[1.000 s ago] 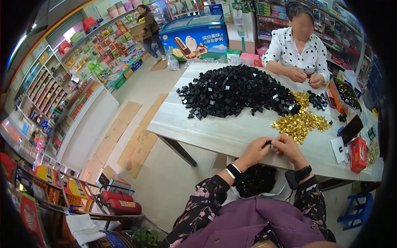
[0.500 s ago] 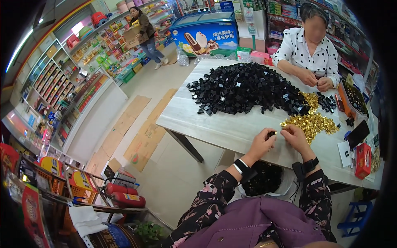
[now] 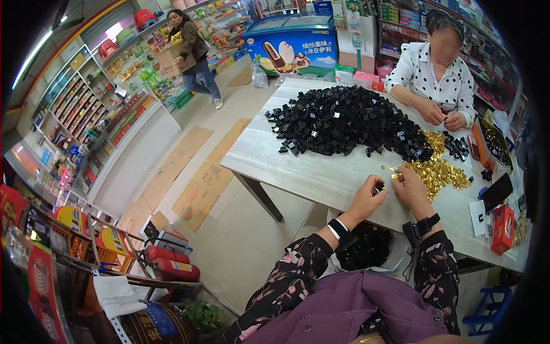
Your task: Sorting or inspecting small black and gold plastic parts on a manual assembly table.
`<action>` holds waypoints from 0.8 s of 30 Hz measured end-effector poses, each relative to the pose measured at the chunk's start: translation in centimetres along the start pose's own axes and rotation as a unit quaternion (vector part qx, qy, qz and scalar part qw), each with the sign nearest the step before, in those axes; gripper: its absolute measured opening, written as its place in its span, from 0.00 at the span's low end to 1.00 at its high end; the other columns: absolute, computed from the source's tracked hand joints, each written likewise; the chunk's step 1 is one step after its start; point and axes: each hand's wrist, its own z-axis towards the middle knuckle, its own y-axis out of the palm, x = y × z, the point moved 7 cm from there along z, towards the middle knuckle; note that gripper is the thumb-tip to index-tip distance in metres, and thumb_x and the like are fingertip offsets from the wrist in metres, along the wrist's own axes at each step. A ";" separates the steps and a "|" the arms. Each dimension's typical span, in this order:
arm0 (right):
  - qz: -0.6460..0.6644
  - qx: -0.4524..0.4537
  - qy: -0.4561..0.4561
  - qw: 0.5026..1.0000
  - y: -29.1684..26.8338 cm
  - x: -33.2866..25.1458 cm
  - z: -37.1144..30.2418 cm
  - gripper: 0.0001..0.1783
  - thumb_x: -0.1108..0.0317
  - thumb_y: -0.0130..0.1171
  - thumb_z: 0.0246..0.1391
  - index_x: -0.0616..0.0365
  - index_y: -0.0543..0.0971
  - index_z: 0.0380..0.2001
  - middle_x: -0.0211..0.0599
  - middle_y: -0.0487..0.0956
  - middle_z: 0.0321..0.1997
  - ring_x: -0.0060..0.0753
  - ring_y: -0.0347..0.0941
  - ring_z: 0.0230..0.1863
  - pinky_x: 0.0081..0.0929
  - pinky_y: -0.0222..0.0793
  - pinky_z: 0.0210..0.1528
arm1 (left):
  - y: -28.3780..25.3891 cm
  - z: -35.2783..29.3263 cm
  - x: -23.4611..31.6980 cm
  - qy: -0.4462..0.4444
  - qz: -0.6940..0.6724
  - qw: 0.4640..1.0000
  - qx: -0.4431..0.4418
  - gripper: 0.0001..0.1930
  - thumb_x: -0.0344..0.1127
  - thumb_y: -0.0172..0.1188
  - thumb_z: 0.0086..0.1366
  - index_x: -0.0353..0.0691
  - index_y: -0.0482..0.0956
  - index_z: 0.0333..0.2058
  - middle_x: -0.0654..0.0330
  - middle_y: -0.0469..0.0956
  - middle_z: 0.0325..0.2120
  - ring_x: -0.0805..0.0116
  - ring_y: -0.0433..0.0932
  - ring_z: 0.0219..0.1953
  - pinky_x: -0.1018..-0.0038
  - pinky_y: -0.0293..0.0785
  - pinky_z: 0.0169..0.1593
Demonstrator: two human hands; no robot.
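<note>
My left hand [image 3: 368,199] is closed above the near edge of the table, with a small black plastic piece [image 3: 379,186] between thumb and fingers. Close beside it, my right hand [image 3: 410,188] pinches at a small gold piece [image 3: 395,176] at the left fringe of the gold pile [image 3: 446,176]; the fingers partly hide it. Behind both hands spreads a large heap of black pieces [image 3: 344,120]. Under the table edge, between my forearms, a bag [image 3: 395,262] holds more dark pieces.
Across the pale table [image 3: 298,172], a person in a dotted shirt [image 3: 432,71] handles small pieces beside a few black ones. An orange-sided container [image 3: 480,143], a phone [image 3: 497,192] and a red box [image 3: 502,229] line the right side. Another person [image 3: 195,54] walks with cardboard at far left.
My right hand has shifted slightly left against the gold pieces; my left hand stays closed with its black piece. The far person with cardboard has stepped on, and the view has tilted slightly.
</note>
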 end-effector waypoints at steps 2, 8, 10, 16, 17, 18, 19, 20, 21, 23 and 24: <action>-0.004 -0.017 -0.013 1.000 0.4 -0.3 0.1 0.08 0.65 0.57 0.46 0.56 0.76 0.29 0.39 0.75 0.31 0.43 0.73 0.32 0.35 0.69 0.33 | 0.1 0.0 -0.2 -0.012 0.018 1.000 -0.019 0.16 0.31 0.58 0.60 0.37 0.69 0.47 0.68 0.69 0.26 0.83 0.69 0.24 0.84 0.69 0.28; 0.025 -0.052 -0.047 0.997 0.8 -0.3 -0.4 0.09 0.68 0.59 0.45 0.59 0.76 0.31 0.39 0.75 0.29 0.40 0.73 0.30 0.33 0.69 0.32 | 0.5 0.0 0.1 0.015 0.032 0.999 -0.033 0.21 0.32 0.54 0.61 0.37 0.65 0.53 0.65 0.71 0.25 0.80 0.70 0.23 0.82 0.70 0.28; 0.049 -0.053 -0.034 0.997 0.6 -0.4 -0.8 0.09 0.69 0.59 0.44 0.59 0.76 0.31 0.39 0.75 0.28 0.39 0.73 0.29 0.32 0.69 0.32 | 0.6 -0.1 0.0 -0.016 0.036 0.998 -0.045 0.21 0.31 0.52 0.62 0.37 0.64 0.54 0.64 0.73 0.25 0.79 0.70 0.22 0.81 0.70 0.28; 0.153 -0.052 0.048 0.986 0.0 0.2 -1.6 0.08 0.71 0.61 0.43 0.60 0.77 0.30 0.38 0.74 0.27 0.34 0.72 0.27 0.28 0.68 0.31 | 0.4 -0.2 0.6 0.001 0.079 0.997 -0.025 0.18 0.31 0.50 0.61 0.36 0.65 0.51 0.61 0.74 0.25 0.78 0.71 0.22 0.79 0.70 0.28; 0.155 -0.054 0.044 0.985 0.2 0.3 -1.7 0.08 0.71 0.61 0.43 0.60 0.77 0.30 0.38 0.74 0.27 0.34 0.72 0.27 0.28 0.68 0.31 | 0.3 -0.3 0.6 -0.004 0.087 0.996 -0.026 0.18 0.31 0.50 0.61 0.36 0.65 0.50 0.61 0.74 0.25 0.77 0.72 0.23 0.79 0.70 0.27; 0.136 -0.051 0.018 0.989 0.3 0.6 -1.8 0.08 0.72 0.60 0.44 0.60 0.77 0.30 0.39 0.74 0.27 0.34 0.72 0.27 0.28 0.68 0.30 | 0.4 -0.4 0.5 -0.011 0.095 0.995 -0.028 0.17 0.31 0.50 0.61 0.35 0.65 0.49 0.61 0.74 0.24 0.77 0.72 0.23 0.78 0.70 0.27; 0.117 -0.049 -0.008 0.992 0.5 1.0 -2.0 0.08 0.72 0.60 0.44 0.60 0.77 0.31 0.39 0.74 0.27 0.34 0.72 0.27 0.27 0.68 0.30 | 0.4 -0.5 0.4 -0.012 0.096 0.995 -0.025 0.17 0.31 0.50 0.61 0.35 0.65 0.49 0.61 0.74 0.24 0.77 0.72 0.23 0.78 0.70 0.27; 0.099 -0.046 -0.034 0.993 0.6 1.0 -2.1 0.08 0.72 0.60 0.44 0.60 0.77 0.31 0.39 0.74 0.27 0.33 0.72 0.27 0.26 0.68 0.30 | 0.5 -0.5 0.5 -0.005 0.102 0.994 -0.030 0.16 0.31 0.50 0.61 0.35 0.66 0.48 0.61 0.74 0.24 0.77 0.72 0.23 0.78 0.70 0.27; 0.102 -0.050 -0.037 0.993 0.7 1.2 -2.1 0.08 0.72 0.60 0.44 0.60 0.77 0.31 0.39 0.74 0.27 0.33 0.72 0.27 0.26 0.68 0.30 | 0.6 -0.5 0.7 0.002 0.108 0.994 -0.033 0.16 0.31 0.50 0.61 0.35 0.66 0.47 0.61 0.74 0.24 0.77 0.72 0.23 0.78 0.70 0.27; 0.137 -0.059 0.000 0.989 0.5 1.8 -2.2 0.09 0.72 0.60 0.44 0.61 0.77 0.32 0.40 0.75 0.28 0.35 0.73 0.27 0.27 0.68 0.31 | 0.6 -0.7 0.9 0.006 0.115 0.993 -0.033 0.15 0.31 0.50 0.60 0.35 0.67 0.46 0.61 0.74 0.24 0.77 0.72 0.23 0.78 0.70 0.27; 0.153 -0.064 0.020 0.986 0.7 2.0 -2.3 0.09 0.72 0.59 0.44 0.61 0.77 0.32 0.40 0.75 0.28 0.35 0.73 0.28 0.27 0.68 0.31 | 0.6 -0.8 1.0 0.009 0.121 0.992 -0.035 0.14 0.31 0.50 0.60 0.35 0.68 0.45 0.60 0.75 0.24 0.77 0.73 0.23 0.77 0.70 0.28</action>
